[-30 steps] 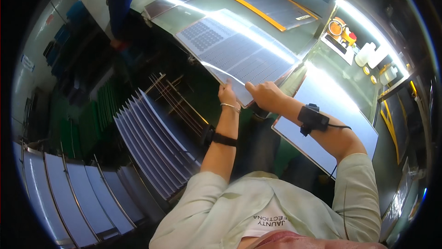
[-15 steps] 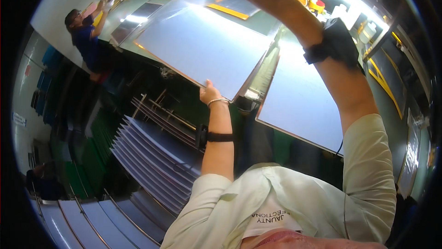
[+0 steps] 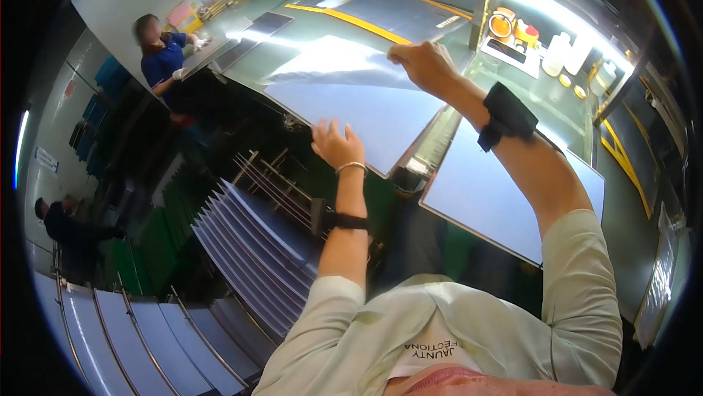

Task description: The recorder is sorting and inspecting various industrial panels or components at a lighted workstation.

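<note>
My left hand (image 3: 338,148), fingers spread, overlaps the near edge of the pale panel (image 3: 366,114), which lies on the bench (image 3: 253,66) with clear film (image 3: 318,66) across its far part. My right hand (image 3: 425,66) is poised above the film's right end, fingers curled together; I cannot tell whether they pinch it. A second panel (image 3: 498,183) lies to the right, and a rack (image 3: 245,238) of stacked sheets stands lower left.

The left panel (image 3: 373,119) lies beside the right panel (image 3: 505,187), bottles (image 3: 556,56) on the table (image 3: 575,112) behind.
</note>
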`<action>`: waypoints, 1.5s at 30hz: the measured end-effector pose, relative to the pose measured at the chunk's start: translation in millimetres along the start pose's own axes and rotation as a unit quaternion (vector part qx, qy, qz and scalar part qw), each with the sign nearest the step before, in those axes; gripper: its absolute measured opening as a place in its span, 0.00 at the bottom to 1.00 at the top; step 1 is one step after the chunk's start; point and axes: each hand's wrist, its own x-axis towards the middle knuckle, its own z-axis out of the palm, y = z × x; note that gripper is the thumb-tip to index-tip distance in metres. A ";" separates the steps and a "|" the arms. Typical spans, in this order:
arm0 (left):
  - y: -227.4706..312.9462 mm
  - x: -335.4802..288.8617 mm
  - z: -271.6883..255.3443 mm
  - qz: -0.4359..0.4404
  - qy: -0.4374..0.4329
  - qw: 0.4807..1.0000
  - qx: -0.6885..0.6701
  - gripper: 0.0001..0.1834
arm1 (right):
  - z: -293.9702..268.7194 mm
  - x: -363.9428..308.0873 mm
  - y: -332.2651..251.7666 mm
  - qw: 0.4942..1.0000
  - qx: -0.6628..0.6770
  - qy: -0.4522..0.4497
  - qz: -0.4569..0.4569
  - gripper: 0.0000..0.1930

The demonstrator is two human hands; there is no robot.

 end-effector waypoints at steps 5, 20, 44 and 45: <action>0.3 44.7 -6.1 0.125 -0.132 0.969 0.164 0.37 | 3.8 6.6 -11.7 0.999 -0.012 -0.027 -0.028 0.07; 37.0 45.2 -75.0 -0.133 -0.379 0.537 -0.742 0.51 | -297.9 -171.5 -63.0 0.955 -0.288 -0.063 0.006 0.12; 58.9 -125.6 -70.3 0.033 -0.508 0.804 -0.307 0.13 | -262.9 -511.0 -77.9 0.693 0.039 0.279 0.663 0.04; 58.7 -127.5 -67.8 0.033 -0.511 0.803 -0.306 0.13 | -259.1 -515.5 -75.0 0.728 -0.037 0.272 0.628 0.05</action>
